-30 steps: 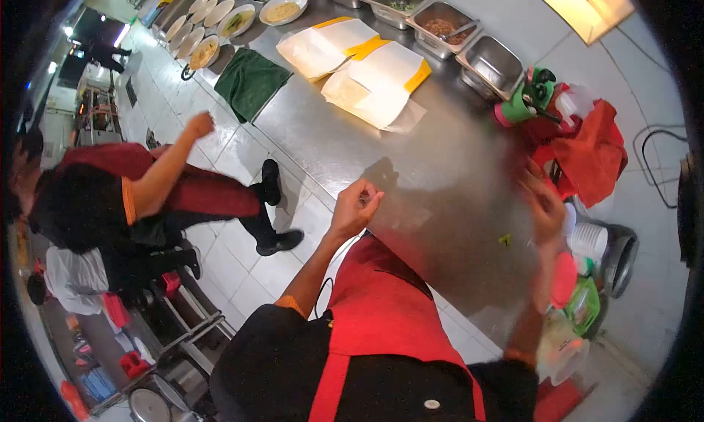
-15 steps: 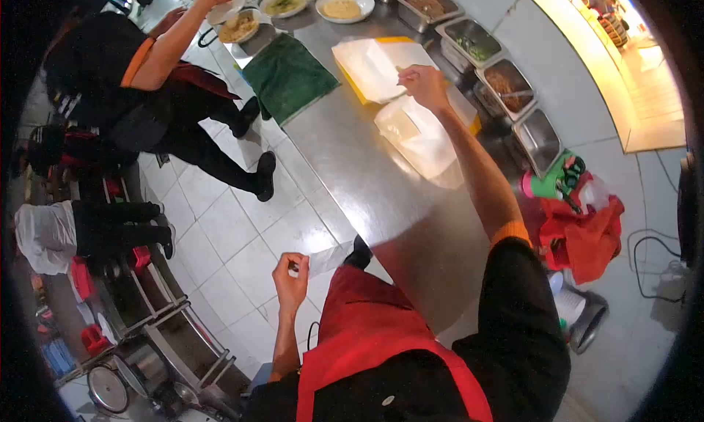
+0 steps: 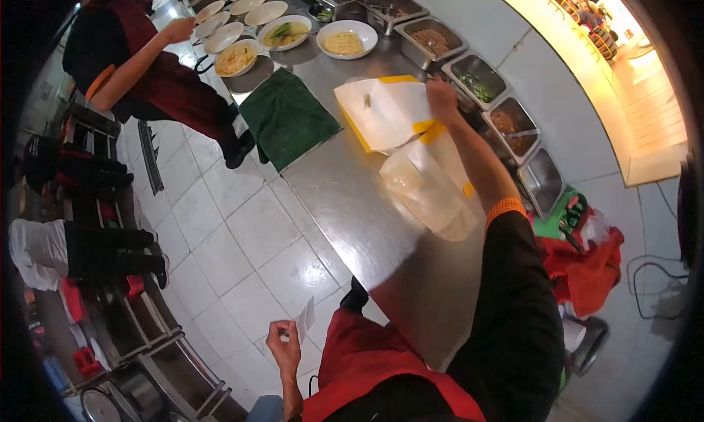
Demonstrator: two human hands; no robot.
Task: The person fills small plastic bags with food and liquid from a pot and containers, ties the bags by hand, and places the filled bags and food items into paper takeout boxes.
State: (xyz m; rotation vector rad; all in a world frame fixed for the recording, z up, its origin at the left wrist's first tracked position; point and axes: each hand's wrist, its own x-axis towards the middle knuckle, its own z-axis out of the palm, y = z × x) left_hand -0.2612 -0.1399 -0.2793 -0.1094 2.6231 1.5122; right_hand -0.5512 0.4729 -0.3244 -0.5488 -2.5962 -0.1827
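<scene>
My left hand (image 3: 284, 343) is closed in a pinch, low over the floor beside the steel table. A thin translucent sheet (image 3: 306, 318) sticks up from its fingers. Across the table, my right hand (image 3: 442, 101) is at the right edge of a white paper sheet (image 3: 392, 121), close to the metal food pans. Its fingertips are too unclear to show whether they hold anything. Under the paper, yellow edges show, and a small pale strip (image 3: 367, 101) rests on top. Nearer to me lies a crumpled translucent plastic bag (image 3: 429, 202).
Metal pans (image 3: 477, 81) of food line the table's wall side. A green towel (image 3: 288, 121) lies on the left edge. Beyond are a bowl of noodles (image 3: 342, 43) and several white plates (image 3: 265, 13). A co-worker (image 3: 147, 70) stands at the left; red cloth (image 3: 590, 275) is at the right.
My right hand has moved away from over the white paper to its far right edge, by the pans. My left hand and its sheet are lower in view. The co-worker has shifted.
</scene>
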